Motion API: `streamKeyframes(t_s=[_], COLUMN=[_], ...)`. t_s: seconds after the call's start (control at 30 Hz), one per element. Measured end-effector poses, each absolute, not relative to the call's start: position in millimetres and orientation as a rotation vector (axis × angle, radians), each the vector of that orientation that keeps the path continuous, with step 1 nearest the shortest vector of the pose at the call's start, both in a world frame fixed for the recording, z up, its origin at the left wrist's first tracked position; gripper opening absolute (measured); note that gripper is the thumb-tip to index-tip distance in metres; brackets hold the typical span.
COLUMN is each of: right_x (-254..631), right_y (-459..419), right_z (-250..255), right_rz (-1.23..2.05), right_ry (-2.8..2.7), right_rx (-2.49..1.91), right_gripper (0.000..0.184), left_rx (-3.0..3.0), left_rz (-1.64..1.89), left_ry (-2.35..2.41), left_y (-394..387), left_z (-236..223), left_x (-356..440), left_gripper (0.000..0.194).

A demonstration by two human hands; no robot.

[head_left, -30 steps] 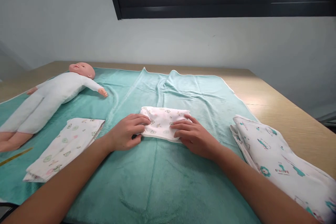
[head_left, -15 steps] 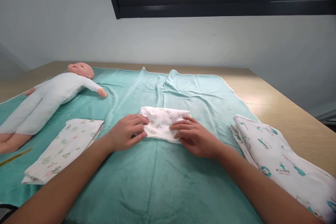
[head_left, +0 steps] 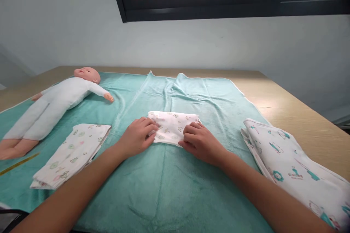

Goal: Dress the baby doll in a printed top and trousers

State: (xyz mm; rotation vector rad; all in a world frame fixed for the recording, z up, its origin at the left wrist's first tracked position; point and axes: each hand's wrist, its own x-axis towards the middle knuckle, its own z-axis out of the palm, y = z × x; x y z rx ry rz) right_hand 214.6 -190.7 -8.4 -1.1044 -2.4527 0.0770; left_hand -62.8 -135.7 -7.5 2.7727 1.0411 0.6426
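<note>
In the middle of the teal blanket (head_left: pixel 175 189) lies a small folded white cloth (head_left: pixel 171 125) with little animal prints. My left hand (head_left: pixel 139 136) grips its left end, fingers curled over the top and thumb by the near edge. At the right end, my right hand (head_left: pixel 202 142) has its fingers bent on the cloth and its thumb against the near edge. The fingertips of both hands are partly hidden. Left of my left hand is another folded printed cloth (head_left: pixel 73 153), lying flat beside my forearm.
A baby doll (head_left: pixel 62 96) in a white suit lies on its back at the far left. Near its feet is a yellow strip (head_left: pixel 19 164). A larger folded white cloth with teal prints (head_left: pixel 287 160) lies at the right, over the table (head_left: pixel 295 113) edge side. Behind is a window (head_left: pixel 207 9).
My right hand's fingers have curled in and its thumb has come to the cloth's near edge. My left hand's fingers have bent closer. The view has shifted slightly.
</note>
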Motion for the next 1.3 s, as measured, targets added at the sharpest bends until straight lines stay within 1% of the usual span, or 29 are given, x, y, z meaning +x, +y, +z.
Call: streamKeyframes(t_s=[0.07, 0.2, 0.33, 0.5, 0.7, 0.83, 0.87, 0.93, 1.07, 1.2, 1.3], right_x=[213, 212, 211, 211, 201, 171, 160, 139, 113, 117, 130], right_y=[-190, -191, -191, -190, -190, -186, -182, -172, -147, -136, -138], right_z=[-9, -9, -8, -9, 3, 22, 24, 24, 3, -20, -25], right_rz=[0.085, 0.113, 0.144, 0.127, 0.125, 0.178, 0.179, 0.161, 0.090, -0.008, -0.049], right_ry=[-2.449, -2.436, -2.434, -2.436, -2.374, -2.155, -2.150, -2.222, -2.405, -2.494, -2.499], right_rx=[-1.151, -1.202, -1.212, -1.253, -1.371, -1.387, -1.363, -1.308, -1.354, -1.447, -1.503], right_gripper=[0.028, 0.022, 0.025, 0.029, 0.035, 0.023, 0.024, 0.035, 0.048, 0.057, 0.062], left_rx=[2.766, 2.773, 2.742, 2.673, 2.590, 2.530, 2.541, 2.577, 2.616, 2.659, 2.666], left_rz=[0.566, 0.470, 0.314, 0.215, 0.401, 0.480, 0.474, 0.463, 0.436, 0.352, 0.348], left_ry=[1.030, 1.029, 1.076, 1.121, 1.102, 1.145, 1.155, 1.147, 1.135, 1.201, 1.227], left_y=[-138, -137, -131, -125, -124, -122, -122, -120, -119, -119, -119], left_z=[-7, -8, -12, -17, -19, -18, -18, -19, -22, -29, -31], left_x=[-62, -62, -62, -65, -66, -65, -65, -66, -65, -66, -68], left_gripper=[0.027, 0.055, 0.064, 0.066, 0.057, 0.061, 0.063, 0.068, 0.067, 0.071, 0.073])
